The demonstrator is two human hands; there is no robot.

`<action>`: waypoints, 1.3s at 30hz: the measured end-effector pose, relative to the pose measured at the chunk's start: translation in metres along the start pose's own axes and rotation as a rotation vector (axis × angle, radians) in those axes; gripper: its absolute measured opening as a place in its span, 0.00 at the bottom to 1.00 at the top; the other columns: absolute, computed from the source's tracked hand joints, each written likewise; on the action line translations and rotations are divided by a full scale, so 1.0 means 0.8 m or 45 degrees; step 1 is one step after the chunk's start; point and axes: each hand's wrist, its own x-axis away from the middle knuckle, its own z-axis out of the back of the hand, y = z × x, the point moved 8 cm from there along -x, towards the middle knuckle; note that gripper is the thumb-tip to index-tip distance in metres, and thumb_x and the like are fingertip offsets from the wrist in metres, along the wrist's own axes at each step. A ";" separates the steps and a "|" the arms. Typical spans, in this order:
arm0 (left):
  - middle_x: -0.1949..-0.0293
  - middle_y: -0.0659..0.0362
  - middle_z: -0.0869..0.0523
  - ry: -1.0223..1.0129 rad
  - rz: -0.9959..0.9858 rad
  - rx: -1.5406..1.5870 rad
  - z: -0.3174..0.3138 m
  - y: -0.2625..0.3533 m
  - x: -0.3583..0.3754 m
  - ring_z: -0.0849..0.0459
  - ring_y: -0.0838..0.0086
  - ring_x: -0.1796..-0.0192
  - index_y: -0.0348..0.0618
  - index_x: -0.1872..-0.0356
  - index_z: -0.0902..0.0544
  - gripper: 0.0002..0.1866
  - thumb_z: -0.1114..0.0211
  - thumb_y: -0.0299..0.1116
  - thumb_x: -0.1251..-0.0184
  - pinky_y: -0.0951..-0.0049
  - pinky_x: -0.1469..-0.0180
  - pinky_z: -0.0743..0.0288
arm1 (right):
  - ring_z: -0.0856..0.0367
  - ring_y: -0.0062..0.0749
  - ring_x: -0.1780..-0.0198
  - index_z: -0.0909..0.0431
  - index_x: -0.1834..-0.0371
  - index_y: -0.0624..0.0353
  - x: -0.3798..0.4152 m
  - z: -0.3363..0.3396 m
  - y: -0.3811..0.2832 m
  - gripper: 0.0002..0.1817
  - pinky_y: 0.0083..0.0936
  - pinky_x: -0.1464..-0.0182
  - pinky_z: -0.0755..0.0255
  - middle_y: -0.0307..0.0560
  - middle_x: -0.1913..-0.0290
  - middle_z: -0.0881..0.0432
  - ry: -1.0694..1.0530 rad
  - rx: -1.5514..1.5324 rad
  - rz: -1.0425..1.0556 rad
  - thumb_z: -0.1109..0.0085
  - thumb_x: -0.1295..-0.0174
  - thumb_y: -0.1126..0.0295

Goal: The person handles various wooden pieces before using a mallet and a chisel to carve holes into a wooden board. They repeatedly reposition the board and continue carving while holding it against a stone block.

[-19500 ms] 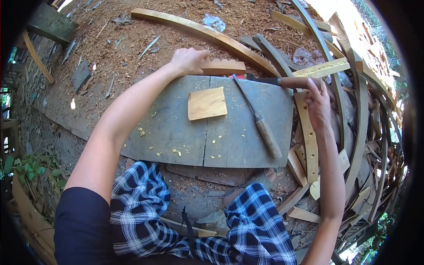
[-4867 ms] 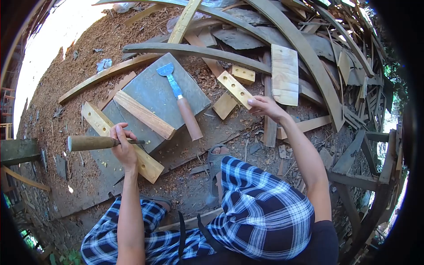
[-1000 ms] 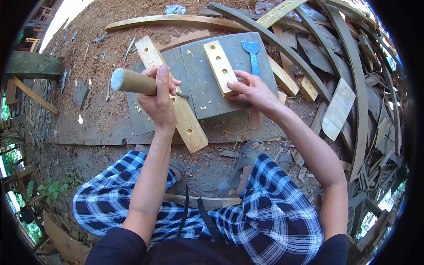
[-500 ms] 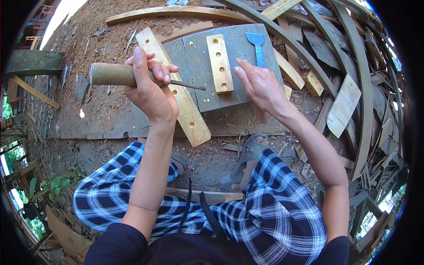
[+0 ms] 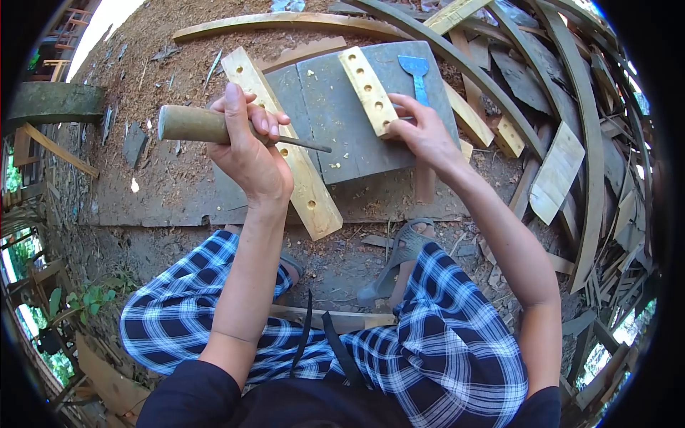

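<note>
Grey slab (image 5: 335,135) as work surface, blue-bladed chisel (image 5: 416,71) lying on its far right part, long curved wooden ribs (image 5: 285,20) beyond, sawdust-covered ground (image 5: 164,50), heap of offcut boards (image 5: 556,171) at right, grey sandal (image 5: 399,250) below slab

From my remote seat, the near end of the short drilled block (image 5: 369,88) vanishes under my right hand (image 5: 426,135) — how the fingers grip it I cannot tell. The chisel (image 5: 417,74) handle is hidden behind that same hand. My left hand (image 5: 246,146) covers the middle of the wooden-handled tool (image 5: 193,124) — its thin tip is too small to read.
</note>
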 end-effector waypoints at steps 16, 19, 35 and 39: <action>0.82 0.68 0.33 0.021 -0.004 -0.023 0.005 -0.002 -0.004 0.33 0.83 0.78 0.46 0.66 0.24 0.12 0.39 0.42 0.25 0.72 0.67 0.29 | 0.21 0.46 0.45 0.32 0.30 0.61 0.018 0.000 -0.025 0.35 0.35 0.39 0.29 0.59 0.45 0.23 0.090 0.376 0.156 0.40 0.42 0.59; 0.82 0.68 0.34 0.032 -0.016 0.016 0.007 0.010 -0.011 0.34 0.83 0.80 0.46 0.66 0.24 0.13 0.38 0.43 0.26 0.74 0.71 0.33 | 0.30 0.49 0.37 0.30 0.33 0.60 0.024 -0.002 -0.046 0.30 0.39 0.36 0.33 0.58 0.39 0.30 0.319 0.648 0.488 0.42 0.40 0.66; 0.85 0.69 0.33 0.138 -0.242 0.008 0.042 0.066 -0.046 0.35 0.85 0.85 0.43 0.66 0.25 0.14 0.37 0.42 0.27 0.80 0.83 0.38 | 0.36 0.40 0.28 0.20 0.56 0.52 0.076 -0.146 -0.089 0.14 0.27 0.37 0.22 0.47 0.37 0.29 -0.303 1.264 1.345 0.38 0.47 0.77; 0.84 0.69 0.33 0.136 -0.240 0.038 0.034 0.069 -0.051 0.35 0.85 0.83 0.44 0.66 0.25 0.14 0.36 0.43 0.28 0.78 0.80 0.38 | 0.31 0.42 0.33 0.18 0.63 0.58 0.037 -0.096 -0.115 0.10 0.34 0.34 0.30 0.48 0.43 0.24 -0.106 1.156 1.270 0.38 0.50 0.77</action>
